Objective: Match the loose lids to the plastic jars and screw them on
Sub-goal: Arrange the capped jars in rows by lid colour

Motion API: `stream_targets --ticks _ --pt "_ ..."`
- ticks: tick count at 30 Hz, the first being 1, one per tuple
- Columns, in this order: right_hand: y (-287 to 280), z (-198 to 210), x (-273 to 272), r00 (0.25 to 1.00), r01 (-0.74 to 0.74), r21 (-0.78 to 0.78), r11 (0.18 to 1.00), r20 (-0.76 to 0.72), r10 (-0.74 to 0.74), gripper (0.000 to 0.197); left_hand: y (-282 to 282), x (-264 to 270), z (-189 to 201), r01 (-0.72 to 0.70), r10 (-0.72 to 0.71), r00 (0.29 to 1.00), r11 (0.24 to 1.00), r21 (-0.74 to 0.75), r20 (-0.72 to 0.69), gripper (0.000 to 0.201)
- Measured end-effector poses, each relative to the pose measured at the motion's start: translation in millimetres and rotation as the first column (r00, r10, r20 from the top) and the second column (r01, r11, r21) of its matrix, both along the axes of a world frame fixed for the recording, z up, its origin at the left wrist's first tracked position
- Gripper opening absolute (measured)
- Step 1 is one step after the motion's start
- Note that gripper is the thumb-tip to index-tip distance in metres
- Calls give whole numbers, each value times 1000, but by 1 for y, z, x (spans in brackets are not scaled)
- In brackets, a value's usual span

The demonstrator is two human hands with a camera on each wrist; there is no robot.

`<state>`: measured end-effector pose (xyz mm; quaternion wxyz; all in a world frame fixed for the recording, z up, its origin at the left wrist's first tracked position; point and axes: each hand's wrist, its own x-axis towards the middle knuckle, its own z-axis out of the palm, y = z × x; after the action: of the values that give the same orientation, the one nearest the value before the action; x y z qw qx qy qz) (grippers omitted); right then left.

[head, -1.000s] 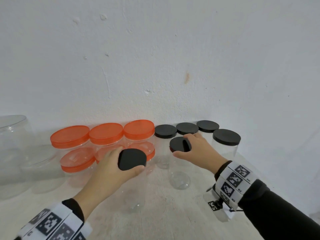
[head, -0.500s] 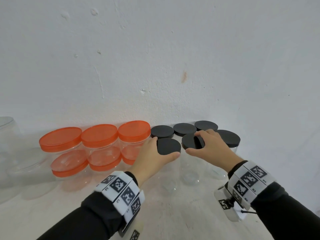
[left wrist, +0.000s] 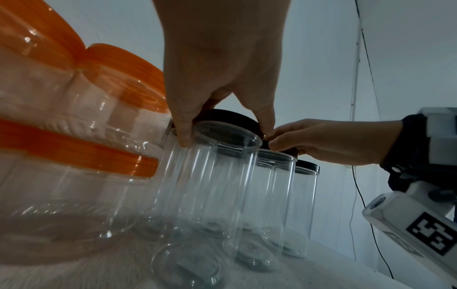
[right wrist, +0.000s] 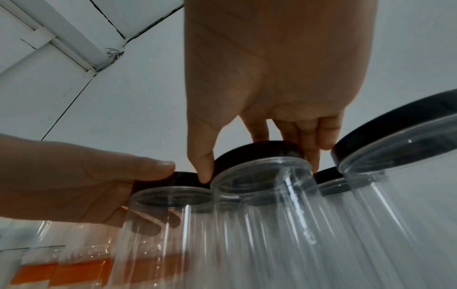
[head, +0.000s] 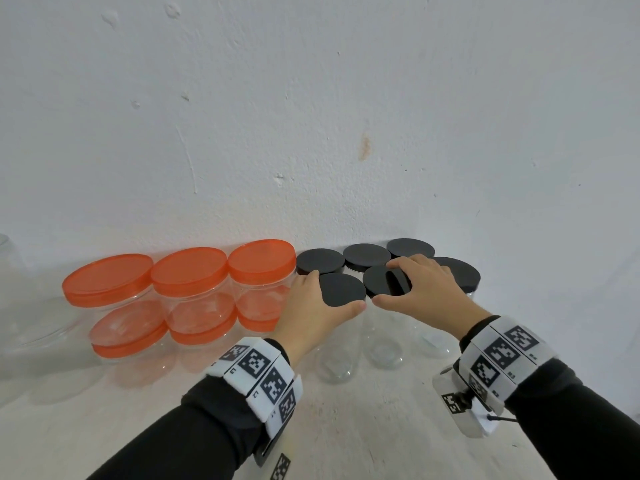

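Two tall clear jars stand side by side in front of a row of black-lidded jars. My left hand (head: 320,306) grips the black lid (head: 341,289) of the left jar (left wrist: 207,185) from above, thumb and fingers round its rim. My right hand (head: 419,289) grips the black lid (head: 384,280) of the right jar (right wrist: 267,215) the same way. The two thumbs nearly touch between the lids. Both lids sit on the jar mouths in the wrist views.
Several black-lidded jars (head: 367,258) stand against the white wall (head: 311,116). Orange-lidded wide jars (head: 190,271) are stacked two high at the left. A large clear container (head: 20,306) sits at the far left. Bare tabletop (head: 363,427) lies in front.
My left hand has carried its lidded jar right and back, from before the orange jars to beside the right jar. The right hand stayed on its lid, moving slightly back.
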<state>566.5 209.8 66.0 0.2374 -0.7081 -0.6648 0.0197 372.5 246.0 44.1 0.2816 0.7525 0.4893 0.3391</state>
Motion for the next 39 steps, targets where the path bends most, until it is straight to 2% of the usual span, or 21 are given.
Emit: stream_targets --ticks 4,7,12,14,17,18,20,22,25,32,39 --pt "1 -2 -1 1000 -1 9 1000 0 1 63 0 1 -1 -50 50 999 999 12 -22 77" --pt "0 -4 -1 999 -4 8 1000 32 4 62 1 1 -3 -41 42 998 999 11 -42 87" --pt "-1 0 3 997 -26 -35 999 77 29 71 1 1 -3 -8 9 998 1000 7 -58 97" --pt "-2 7 10 999 -22 5 1000 38 22 71 1 0 -3 -4 4 998 1000 6 -56 96" --pt "-4 17 32 990 118 132 984 -95 -106 57 0 -3 -5 1 -2 999 1000 -13 -45 100" --pt "-5 18 40 976 179 127 976 -146 -160 54 -1 -4 -6 5 -6 999 1000 -21 -36 101" --pt "-6 14 55 948 231 16 973 -229 -221 56 -2 -5 -7 25 -25 1000 999 -32 11 96" --pt "-9 4 63 934 182 -100 978 -295 -204 56 -3 -5 -8 36 -34 998 999 -32 51 82" --pt "-10 -7 67 924 131 -77 988 -353 -150 47 -5 -4 -8 34 -33 998 999 -23 59 74" --pt "-6 -8 65 927 111 -23 994 -358 -112 52 -4 -2 -9 31 -30 999 999 -24 36 89" --pt "-7 -7 64 928 91 -31 995 -361 -96 59 -5 -3 -9 23 -23 1000 999 -36 3 90"
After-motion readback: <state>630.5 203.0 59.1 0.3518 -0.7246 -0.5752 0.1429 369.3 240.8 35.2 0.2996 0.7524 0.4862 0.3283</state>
